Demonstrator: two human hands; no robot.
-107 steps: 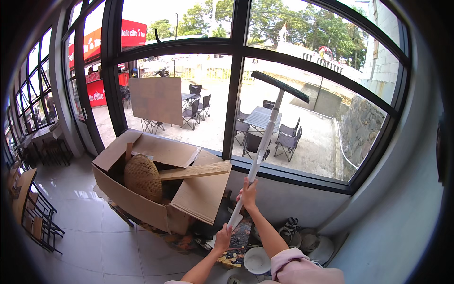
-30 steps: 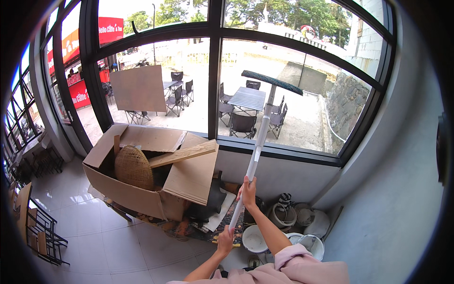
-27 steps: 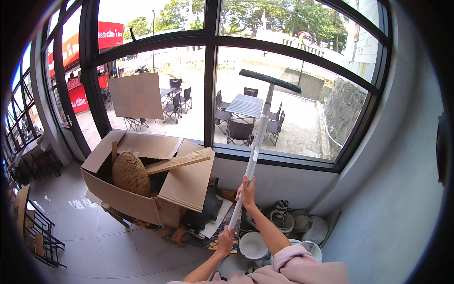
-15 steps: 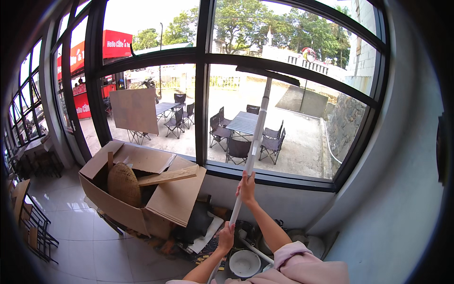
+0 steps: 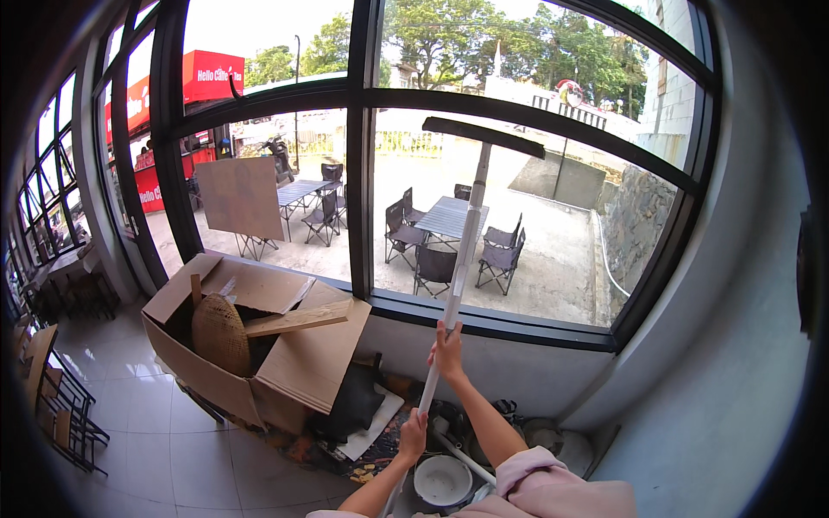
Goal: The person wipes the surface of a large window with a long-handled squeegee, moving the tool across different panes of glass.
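A window squeegee with a long white pole and a wide black head reaches up in front of the lower right window pane. Its head sits just under the dark horizontal frame bar, slightly tilted; whether the blade presses on the glass I cannot tell. My right hand is closed around the pole at about the height of the sill. Lower down, near the pole's bottom part, my left hand grips it too. The pole's lowest end is partly hidden by my left forearm.
An open cardboard box holding a woven round piece and a wooden plank stands left by the window. Below me sits a white bucket among clutter. A wall closes the right side. Folding chairs and tables stand outside.
The squeegee head has come down a little from the horizontal frame bar onto the pane area. Both hands keep their grip on the pole. The view has shifted slightly.
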